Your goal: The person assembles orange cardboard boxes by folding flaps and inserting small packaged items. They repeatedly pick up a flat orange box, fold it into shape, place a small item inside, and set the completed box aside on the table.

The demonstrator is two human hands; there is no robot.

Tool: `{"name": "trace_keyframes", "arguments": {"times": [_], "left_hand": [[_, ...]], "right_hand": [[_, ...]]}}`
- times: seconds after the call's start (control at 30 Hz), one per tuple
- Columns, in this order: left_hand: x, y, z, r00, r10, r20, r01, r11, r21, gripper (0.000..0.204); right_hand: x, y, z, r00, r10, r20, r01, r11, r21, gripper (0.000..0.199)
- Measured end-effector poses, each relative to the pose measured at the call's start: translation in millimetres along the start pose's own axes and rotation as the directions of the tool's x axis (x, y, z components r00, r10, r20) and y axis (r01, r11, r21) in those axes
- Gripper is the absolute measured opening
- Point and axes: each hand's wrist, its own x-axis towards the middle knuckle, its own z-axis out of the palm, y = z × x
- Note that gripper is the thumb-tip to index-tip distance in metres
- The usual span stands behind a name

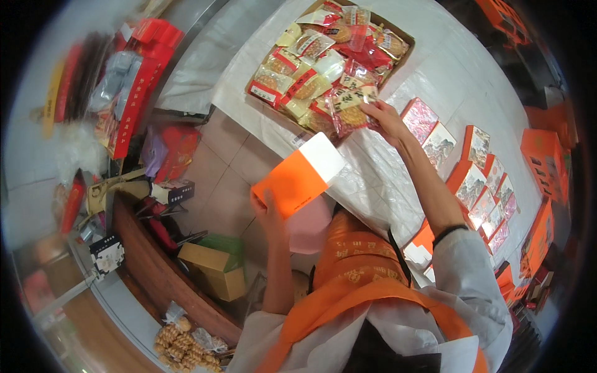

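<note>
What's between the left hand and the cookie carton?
Head view: the orange-and-white box in the left hand, then some tiled floor and white sheet.

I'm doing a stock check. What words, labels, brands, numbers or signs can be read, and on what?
I won't copy print out, but it shows here:
Packet in the right hand: large dark characters.
Orange-and-white box in the left hand: dark print, too small to read.
Other packets: printed too, mostly too small to read.
Red box, upper left: pale characters, blurred.
Orange apron: gold characters, partly blurred.
</note>
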Motion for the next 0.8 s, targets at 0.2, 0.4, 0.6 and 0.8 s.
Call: {"name": "trace_keyframes", "arguments": {"times": [0.2, 0.4, 0.6, 0.8], "left_hand": [[-41, 7, 69, 0.978, 0.084, 0.193, -0.071, 0.995, -0.075, 0.059], [-105, -3, 126, 0.824, 0.220, 0.522, -0.186, 0.975, -0.118, 0.055], [-160, 1, 166, 0.832, 0.116, 0.543, -0.021, 0.984, -0.178, 0.053], [-240, -32, 175, 0.683, 0.113, 0.722, 0.097, 0.965, -0.243, 0.045]], "right_hand": [[-142, -12, -22, 0.994, -0.103, -0.028, 0.090, 0.950, -0.299, 0.041], [-231, -39, -61, 0.991, -0.041, 0.126, 0.080, 0.943, -0.322, 0.043], [-331, -43, -88, 0.807, -0.569, -0.158, 0.372, 0.697, -0.613, 0.045], [-396, -13, -91, 0.563, -0.753, -0.340, 0.617, 0.657, -0.433, 0.034]]}}
